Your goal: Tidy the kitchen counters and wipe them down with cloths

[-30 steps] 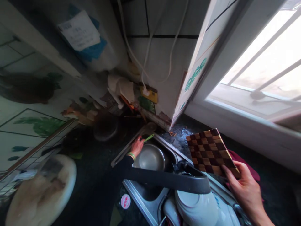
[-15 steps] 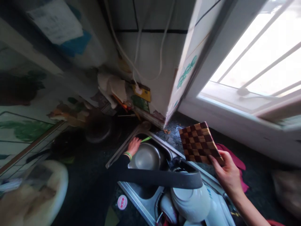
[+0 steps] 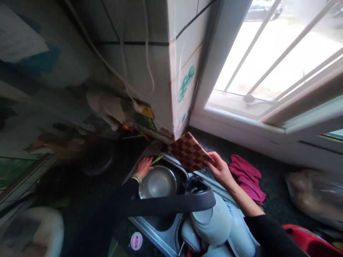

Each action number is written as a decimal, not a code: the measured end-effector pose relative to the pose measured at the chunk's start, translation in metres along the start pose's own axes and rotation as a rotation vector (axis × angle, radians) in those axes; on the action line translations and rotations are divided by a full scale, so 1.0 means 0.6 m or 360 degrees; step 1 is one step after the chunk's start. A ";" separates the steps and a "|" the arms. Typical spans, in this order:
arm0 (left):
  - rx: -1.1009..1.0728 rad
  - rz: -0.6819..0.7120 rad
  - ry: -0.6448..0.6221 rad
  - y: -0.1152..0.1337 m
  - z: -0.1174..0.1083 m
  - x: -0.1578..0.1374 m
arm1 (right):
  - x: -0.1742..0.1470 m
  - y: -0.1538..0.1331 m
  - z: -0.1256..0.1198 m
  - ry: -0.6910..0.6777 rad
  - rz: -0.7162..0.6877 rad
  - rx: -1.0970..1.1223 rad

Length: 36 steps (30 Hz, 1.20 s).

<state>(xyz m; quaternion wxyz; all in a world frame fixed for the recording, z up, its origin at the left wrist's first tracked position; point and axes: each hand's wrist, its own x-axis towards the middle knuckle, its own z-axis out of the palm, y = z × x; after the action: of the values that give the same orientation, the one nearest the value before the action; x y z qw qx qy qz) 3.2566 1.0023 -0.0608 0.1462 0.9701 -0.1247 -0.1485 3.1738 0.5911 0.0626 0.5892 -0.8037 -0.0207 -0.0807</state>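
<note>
My right hand (image 3: 219,169) is closed on one end of a checkered brown wooden board (image 3: 190,152), thumb on top. The board is tilted over the back edge of the sink (image 3: 150,223). At the sink's left side, my left hand (image 3: 144,167) is closed at a slim bright-green utensil (image 3: 157,160); its other end is hidden, so I cannot tell its kind. A round metal pan (image 3: 158,180) sits in the basin just beside that hand. The dark faucet (image 3: 174,204) crosses in front of the pan.
White bowls (image 3: 211,219) are stacked right of the basin. A crimson cloth (image 3: 248,176) and a plastic bag (image 3: 316,196) lie on the counter below the barred window (image 3: 268,60). A red object (image 3: 308,241) is at lower right. The wall corner (image 3: 174,121) stands behind the sink.
My right hand has brought the board left, closer to the basin, and tilted it flatter. The crimson cloth now shows fully. The view has swung right; my left hand stays by the pan.
</note>
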 end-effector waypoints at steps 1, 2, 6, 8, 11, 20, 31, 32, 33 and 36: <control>-0.0057 -0.0013 0.0026 0.004 -0.001 0.000 | 0.000 -0.003 0.003 -0.0037 -0.0032 -0.0038; -0.0132 -0.0033 0.0066 0.008 -0.001 0.000 | 0.000 -0.006 0.006 -0.0070 -0.0061 -0.0074; -0.0732 -0.0177 0.0350 0.045 -0.005 -0.003 | 0.001 -0.006 0.020 -0.0158 -0.0051 -0.0096; -0.1280 -0.0229 0.0420 0.075 -0.012 -0.009 | 0.005 -0.001 0.029 -0.0167 0.0021 -0.0035; -0.2308 -0.0298 0.0197 0.129 -0.028 -0.021 | 0.012 0.009 0.050 -0.0163 0.0132 0.0110; -0.3106 -0.0473 -0.0017 0.256 -0.065 -0.042 | 0.000 0.050 0.071 -0.0125 0.0424 0.0070; -0.3156 -0.0552 -0.0170 0.273 -0.069 -0.031 | -0.131 0.216 -0.141 0.0226 0.0837 -0.1482; -0.3167 -0.0545 -0.0236 0.280 -0.067 -0.024 | -0.130 0.225 -0.142 0.0316 0.0750 -0.1404; -0.3178 -0.0533 -0.0310 0.287 -0.064 -0.016 | -0.124 0.229 -0.142 0.0416 0.0684 -0.1306; -0.3206 -0.0476 -0.0564 0.309 -0.055 0.012 | -0.081 0.206 -0.128 0.0664 0.0541 -0.0992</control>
<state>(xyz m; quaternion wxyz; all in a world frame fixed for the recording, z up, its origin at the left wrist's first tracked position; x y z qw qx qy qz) 3.2372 0.8364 0.0269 0.8501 0.3678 0.1595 -0.3415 3.1340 0.4836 -0.0391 0.3140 -0.9021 0.2577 -0.1458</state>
